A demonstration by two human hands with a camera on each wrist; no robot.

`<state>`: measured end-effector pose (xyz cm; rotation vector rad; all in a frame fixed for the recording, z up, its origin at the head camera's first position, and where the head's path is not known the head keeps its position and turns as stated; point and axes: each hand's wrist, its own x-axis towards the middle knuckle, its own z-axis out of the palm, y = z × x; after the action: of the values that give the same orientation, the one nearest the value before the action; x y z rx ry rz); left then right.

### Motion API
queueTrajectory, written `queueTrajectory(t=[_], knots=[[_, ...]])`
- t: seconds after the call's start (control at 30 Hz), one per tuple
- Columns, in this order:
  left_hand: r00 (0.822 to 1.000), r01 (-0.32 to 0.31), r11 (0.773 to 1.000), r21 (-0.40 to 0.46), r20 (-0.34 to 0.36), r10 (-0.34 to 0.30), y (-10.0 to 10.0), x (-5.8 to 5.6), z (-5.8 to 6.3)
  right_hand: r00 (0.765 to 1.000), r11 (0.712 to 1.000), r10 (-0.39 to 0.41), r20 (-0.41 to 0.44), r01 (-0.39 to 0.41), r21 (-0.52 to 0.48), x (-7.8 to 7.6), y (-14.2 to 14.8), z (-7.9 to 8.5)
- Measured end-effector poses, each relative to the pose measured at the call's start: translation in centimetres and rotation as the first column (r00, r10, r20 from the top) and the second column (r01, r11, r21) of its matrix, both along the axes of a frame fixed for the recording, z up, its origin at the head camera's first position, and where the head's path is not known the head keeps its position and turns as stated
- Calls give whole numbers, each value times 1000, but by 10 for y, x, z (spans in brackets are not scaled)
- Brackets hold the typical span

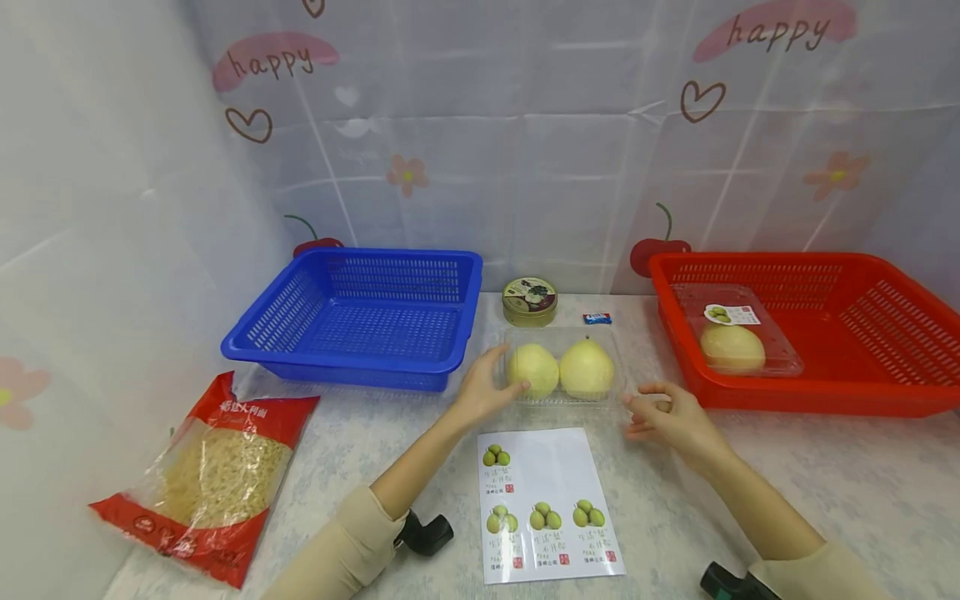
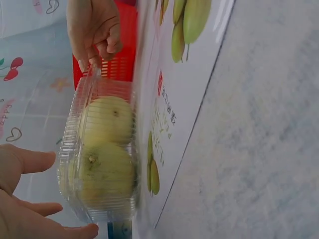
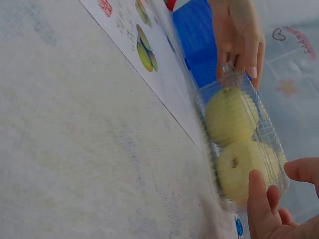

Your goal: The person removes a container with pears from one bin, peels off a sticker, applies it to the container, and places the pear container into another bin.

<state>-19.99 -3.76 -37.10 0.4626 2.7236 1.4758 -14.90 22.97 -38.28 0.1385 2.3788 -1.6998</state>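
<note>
A clear plastic clamshell box (image 1: 564,405) with two pale yellow-green pears (image 1: 587,368) inside lies between both hands, its lid down. My left hand (image 1: 486,388) is at the box's left end, thumb and fingers spread apart around that end. At the right front corner is my right hand (image 1: 671,421), its fingertips close to the box edge and slightly blurred. In the right wrist view a gap shows between the right thumb (image 3: 302,170) and forefinger. Whether the right fingertips touch the box, I cannot tell.
In front lies a white sheet (image 1: 551,467) with pear pictures. A blue basket (image 1: 360,367) stands left; a red basket (image 1: 847,392) at right holds another boxed pear (image 1: 733,348). Behind are a round tin (image 1: 529,304) and a small blue packet (image 1: 597,318). A pasta bag (image 1: 225,475) lies left.
</note>
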Motion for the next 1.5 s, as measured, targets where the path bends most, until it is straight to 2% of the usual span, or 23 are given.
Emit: queueTrajectory(t=[0.07, 0.17, 0.27, 0.37, 0.53, 0.67, 0.83, 1.03, 1.13, 1.5], knots=[[998, -14, 1000, -19, -57, 13, -4, 6, 1, 999, 998, -16, -35, 18, 56, 4, -2, 1], [985, -42, 997, -57, -168, 32, -12, 14, 3, 994, 993, -45, -95, 55, 100, 9, -7, 2], [973, -54, 993, -109, -228, 28, -21, 23, 5, 987, 994, -23, -160, 40, 104, 13, -11, 4], [979, -10, 978, -208, -199, -32, -28, 30, 8, 978, 997, 40, -203, -25, 76, 16, -16, 3], [990, 88, 927, -366, -67, -120, -36, 38, 6, 969, 989, 151, -194, -149, 24, 18, -25, 0], [991, 127, 898, -422, 5, -137, -41, 41, -2, 953, 972, 235, -192, -232, 37, 19, -34, -3], [985, 171, 867, -468, 73, -155, -43, 43, -9, 938, 957, 291, -188, -286, 54, 18, -46, -7], [981, 192, 840, -507, 95, -167, -43, 40, -14, 912, 932, 361, -197, -358, 53, 17, -59, -11], [981, 195, 834, -517, 99, -168, -42, 37, -16, 895, 917, 397, -204, -395, 50, 17, -64, -12], [974, 220, 848, -483, 151, -167, -42, 31, -17, 850, 880, 471, -236, -471, 59, 14, -79, -16]])
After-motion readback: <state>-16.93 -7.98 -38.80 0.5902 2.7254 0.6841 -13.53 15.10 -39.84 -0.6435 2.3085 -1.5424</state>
